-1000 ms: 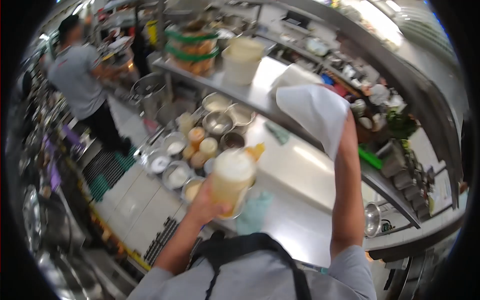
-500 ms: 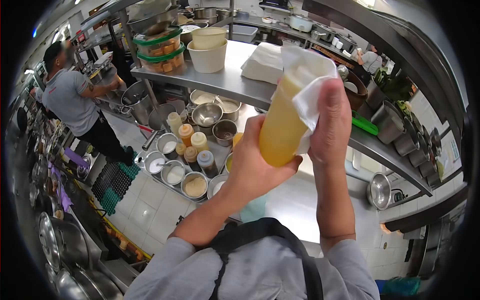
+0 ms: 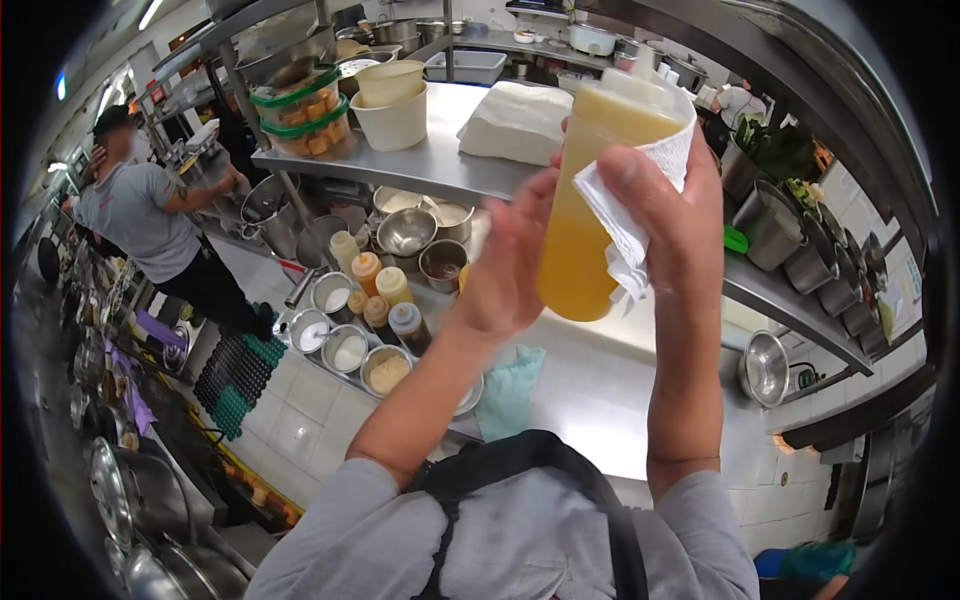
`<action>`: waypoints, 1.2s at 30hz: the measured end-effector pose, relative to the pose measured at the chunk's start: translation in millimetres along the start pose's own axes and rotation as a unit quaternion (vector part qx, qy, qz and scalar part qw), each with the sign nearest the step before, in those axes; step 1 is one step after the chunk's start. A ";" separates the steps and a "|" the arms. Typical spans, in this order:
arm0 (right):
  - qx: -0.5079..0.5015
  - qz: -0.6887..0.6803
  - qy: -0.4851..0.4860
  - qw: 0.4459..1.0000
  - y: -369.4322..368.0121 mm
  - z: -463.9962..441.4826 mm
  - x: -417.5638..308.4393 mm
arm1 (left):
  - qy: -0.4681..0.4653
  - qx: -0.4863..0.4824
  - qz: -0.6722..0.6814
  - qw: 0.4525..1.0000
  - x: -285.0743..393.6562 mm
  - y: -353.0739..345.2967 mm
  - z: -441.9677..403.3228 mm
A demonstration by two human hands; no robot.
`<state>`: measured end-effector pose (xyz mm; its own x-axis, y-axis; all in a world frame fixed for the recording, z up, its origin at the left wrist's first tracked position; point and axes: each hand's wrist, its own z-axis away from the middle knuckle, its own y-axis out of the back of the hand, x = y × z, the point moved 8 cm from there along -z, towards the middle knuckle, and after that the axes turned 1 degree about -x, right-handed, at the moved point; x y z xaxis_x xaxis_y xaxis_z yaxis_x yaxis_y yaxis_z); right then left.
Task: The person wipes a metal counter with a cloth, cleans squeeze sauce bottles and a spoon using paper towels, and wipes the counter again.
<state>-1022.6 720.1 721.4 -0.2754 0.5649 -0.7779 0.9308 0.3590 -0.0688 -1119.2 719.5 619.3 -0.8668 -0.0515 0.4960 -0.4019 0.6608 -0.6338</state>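
A clear squeeze bottle (image 3: 577,250) of two-toned yellow liquid is raised in front of me, slightly tilted, its pale nozzle at the top. My right hand (image 3: 672,205) grips it from the right, with a crumpled white paper towel (image 3: 632,215) between palm and bottle. Just left of the bottle is my left hand (image 3: 505,265), its fingers apart and blurred; whether the fingertips touch the bottle I cannot tell. Below and left of that hand stand several sauce squeeze bottles (image 3: 394,284) and metal bowls of powder (image 3: 386,371).
A steel shelf (image 3: 420,165) crosses ahead, bearing a stack of white paper towels (image 3: 515,122), white tubs (image 3: 390,118) and green-lidded containers (image 3: 305,130). A teal cloth (image 3: 510,392) lies on the steel counter (image 3: 590,400). A co-worker (image 3: 165,215) stands at left.
My left hand has loosened from around the bottle and moved left. The bottle is more upright, its nozzle uncovered, with the paper towel now lower against its right side.
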 end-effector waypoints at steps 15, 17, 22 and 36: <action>-0.020 -0.063 -0.127 0.990 4.9 77.5 76.9 | -0.049 0.157 -0.195 0.967 -5.3 31.0 13.6; -0.082 -0.106 -0.138 0.981 12.1 92.7 88.2 | -0.043 0.076 -0.255 0.963 12.8 21.1 6.7; 0.065 -0.238 -0.278 0.928 40.7 125.3 152.3 | 0.020 0.130 -0.263 0.956 10.6 15.2 -6.7; 0.197 -0.436 -0.418 0.772 39.8 234.6 238.2 | -0.104 0.001 -0.562 0.820 -76.4 24.5 75.3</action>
<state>-994.8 694.7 386.8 -0.7412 -0.4993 -0.4487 0.5252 -0.0150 -0.8508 -1085.1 683.2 521.2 0.0211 -0.7546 0.6558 -0.9824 0.1062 0.1538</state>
